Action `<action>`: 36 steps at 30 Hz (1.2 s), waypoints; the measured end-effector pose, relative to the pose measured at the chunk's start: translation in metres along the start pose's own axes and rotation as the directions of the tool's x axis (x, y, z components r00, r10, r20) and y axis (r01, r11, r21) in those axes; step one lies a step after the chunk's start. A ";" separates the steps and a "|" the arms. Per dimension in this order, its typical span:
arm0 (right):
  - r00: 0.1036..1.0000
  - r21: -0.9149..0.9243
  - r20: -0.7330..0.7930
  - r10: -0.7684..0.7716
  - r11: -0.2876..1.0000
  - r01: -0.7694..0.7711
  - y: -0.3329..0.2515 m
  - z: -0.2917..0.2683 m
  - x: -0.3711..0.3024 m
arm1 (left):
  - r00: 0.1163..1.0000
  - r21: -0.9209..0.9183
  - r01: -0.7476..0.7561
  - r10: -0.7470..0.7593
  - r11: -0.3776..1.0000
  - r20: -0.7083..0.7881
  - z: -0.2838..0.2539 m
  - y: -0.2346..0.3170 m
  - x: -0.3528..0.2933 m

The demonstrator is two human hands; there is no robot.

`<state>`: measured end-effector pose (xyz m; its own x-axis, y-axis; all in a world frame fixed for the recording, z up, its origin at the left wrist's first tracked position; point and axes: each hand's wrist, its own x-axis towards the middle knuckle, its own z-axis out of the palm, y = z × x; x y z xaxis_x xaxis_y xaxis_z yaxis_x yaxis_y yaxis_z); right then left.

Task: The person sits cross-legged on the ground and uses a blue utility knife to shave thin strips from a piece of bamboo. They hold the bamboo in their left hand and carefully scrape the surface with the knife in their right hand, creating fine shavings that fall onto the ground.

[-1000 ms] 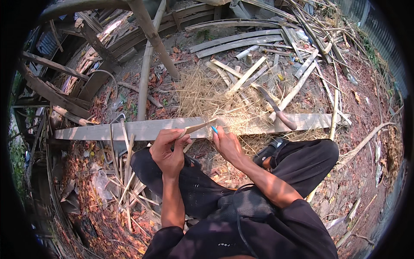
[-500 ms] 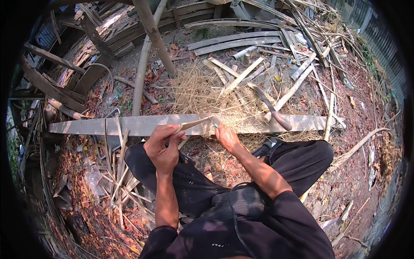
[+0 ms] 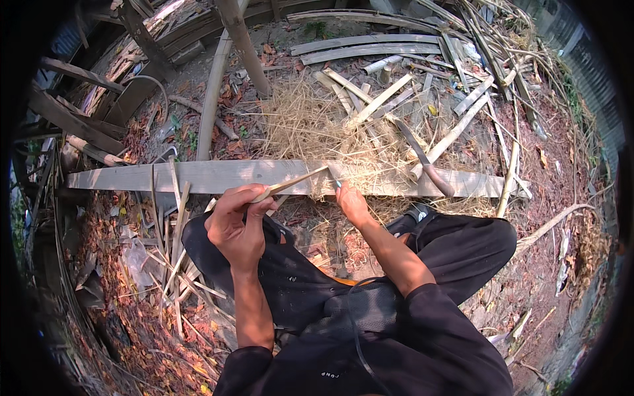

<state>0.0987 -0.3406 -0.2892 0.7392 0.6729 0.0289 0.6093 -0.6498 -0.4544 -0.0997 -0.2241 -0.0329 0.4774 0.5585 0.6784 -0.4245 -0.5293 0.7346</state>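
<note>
A thin, pale bamboo strip (image 3: pixel 294 181) is pinched between the thumb and fingers of my left hand (image 3: pixel 236 228). It slants up and right over the plank, its far end beside the knife blade. My right hand (image 3: pixel 354 204) is closed around a small knife (image 3: pixel 335 175); only the blade and a bit of light-blue near the fingers show, the rest of the handle being covered. Under both lies a long grey wooden plank (image 3: pixel 125 177), set crosswise before my bent legs. Fine straw-like shavings (image 3: pixel 297 125) are heaped on and behind it.
A machete (image 3: pixel 422 158) with a wooden handle rests across the plank on the right. Split bamboo slats (image 3: pixel 370 49) and a bamboo pole (image 3: pixel 456 135) lie beyond. An upright post (image 3: pixel 244 49) stands at far left. More strips (image 3: pixel 178 264) lie beside my left knee.
My left hand has shifted left, away from the right hand, and more of the bamboo strip now shows between them. The right hand still grips the knife. The whole view has tilted slightly.
</note>
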 end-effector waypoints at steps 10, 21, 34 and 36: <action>0.995 0.485 0.102 -0.010 0.874 -0.042 -0.092 -0.147 -0.016 | 0.992 0.116 -0.066 0.052 0.991 0.115 -0.011 0.003 0.003; 0.997 0.413 -0.026 -0.076 0.907 0.079 -0.096 -0.113 -0.070 | 0.971 0.299 -0.215 0.171 0.930 0.168 0.012 0.011 0.009; 0.980 0.334 -0.136 -0.147 0.924 0.185 -0.089 -0.097 -0.054 | 0.985 0.298 -0.169 0.153 0.940 0.076 0.004 -0.002 0.003; 0.994 0.325 -0.052 -0.098 0.939 0.109 -0.088 -0.101 -0.054 | 0.978 0.310 -0.204 0.178 0.929 0.108 0.007 -0.003 0.002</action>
<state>0.0342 -0.3553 -0.1609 0.6898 0.7141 0.1191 0.5597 -0.4218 -0.7133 -0.0924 -0.2260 -0.0337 0.4742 0.3829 0.7928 -0.2526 -0.8035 0.5391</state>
